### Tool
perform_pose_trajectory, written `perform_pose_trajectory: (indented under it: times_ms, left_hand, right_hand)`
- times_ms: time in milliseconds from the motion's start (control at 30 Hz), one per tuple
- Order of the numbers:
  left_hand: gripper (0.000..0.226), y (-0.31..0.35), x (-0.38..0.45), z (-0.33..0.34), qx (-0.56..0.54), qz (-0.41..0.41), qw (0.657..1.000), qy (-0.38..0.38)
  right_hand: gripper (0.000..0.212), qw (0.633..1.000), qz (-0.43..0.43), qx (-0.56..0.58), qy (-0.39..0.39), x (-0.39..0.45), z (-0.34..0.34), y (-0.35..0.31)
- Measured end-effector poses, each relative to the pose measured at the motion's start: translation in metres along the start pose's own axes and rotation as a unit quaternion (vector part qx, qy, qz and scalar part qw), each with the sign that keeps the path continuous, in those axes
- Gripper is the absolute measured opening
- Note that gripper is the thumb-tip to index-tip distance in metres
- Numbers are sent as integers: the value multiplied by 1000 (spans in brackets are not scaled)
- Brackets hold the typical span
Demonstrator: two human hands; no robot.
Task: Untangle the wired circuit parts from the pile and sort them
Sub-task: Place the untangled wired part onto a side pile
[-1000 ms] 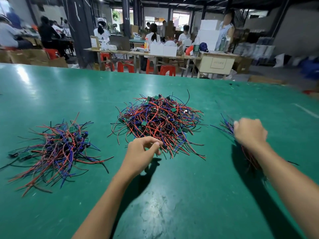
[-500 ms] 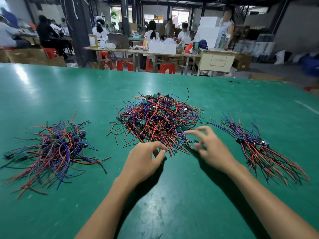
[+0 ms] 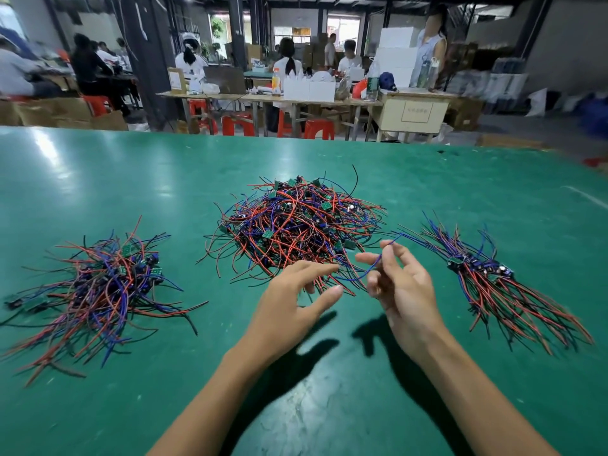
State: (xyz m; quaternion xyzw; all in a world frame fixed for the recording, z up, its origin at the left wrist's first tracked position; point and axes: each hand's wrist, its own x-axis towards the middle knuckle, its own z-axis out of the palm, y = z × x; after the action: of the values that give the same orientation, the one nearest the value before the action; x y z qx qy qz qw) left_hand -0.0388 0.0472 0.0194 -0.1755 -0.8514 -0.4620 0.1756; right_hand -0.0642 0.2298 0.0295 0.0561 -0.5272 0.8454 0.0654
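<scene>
Wires in red, blue and black fill three heaps on the green table (image 3: 427, 179). A tangled central pile (image 3: 296, 222), dotted with small green circuit boards, sits mid-surface, nearer the far edge than the near one. Toward the left edge lies a looser left heap (image 3: 95, 287), its strands splayed in every direction. Toward the right edge lies a tidier right bundle (image 3: 487, 278), boards gathered at its middle and wires fanned toward the near right corner.

Both hands hover at the near fringe of the central pile. The right hand (image 3: 399, 287) pinches a thin blue wire (image 3: 383, 253) between thumb and fingers; the wire arcs up past the fingertips toward the right bundle and its lower part trails down into the pile's near fringe. The left hand (image 3: 289, 311) is relaxed, fingers spread and reaching toward the pile's near strands, gripping nothing. Shadows of both hands fall on the bare surface below them.

Beyond the far edge stand work tables (image 3: 263, 97) with white boxes and bottles, red stools (image 3: 237, 123) and several seated people (image 3: 289, 65), well apart from the sorting.
</scene>
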Motion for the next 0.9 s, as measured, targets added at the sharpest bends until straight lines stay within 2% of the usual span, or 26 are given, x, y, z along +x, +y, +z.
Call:
perform_pose_trajectory:
  times_ms: [100,233,433,500,533,600,667,733,800,833,900]
  left_hand:
    - [11,4,-3,5,-64,-25,997,-26]
    - [14,7,-4,5,-128,-63,989,-43]
    - [16,6,-1,0,-102,-54,993,-39]
    - [16,8,2,-7,-169,-70,983,-21]
    - [16,9,5,-14,-230,-98,968,20]
    - [19,6,13,-35,-372,-176,902,131]
    - [21,-4,17,-59,-512,-224,801,217]
    - [22,-18,15,-81,-621,-221,702,271]
    - [28,-30,10,-96,-699,-197,613,311]
    - [31,-34,9,-100,-717,-197,586,324]
    - [36,-38,8,-99,-716,-214,577,329]
  right_hand:
    - [4,999,33,-11,-11,-3,3,1]
    - [6,998,10,-62,-4,-4,4,5]
    - [25,994,8,-106,-4,-8,6,7]
    - [28,989,-1,-148,-12,-9,5,8]
    - [28,987,-7,-162,-17,-8,4,8]
    - [21,983,-19,-183,-21,-5,1,9]
    - [7,968,-39,-250,-3,-3,-4,12]
    - [11,908,-72,-413,9,-1,-11,18]
    - [21,819,-72,-569,-24,-3,-16,24]
    - [25,787,-63,-612,-39,-4,-16,26]
    - [24,764,-58,-641,-34,-6,-15,26]
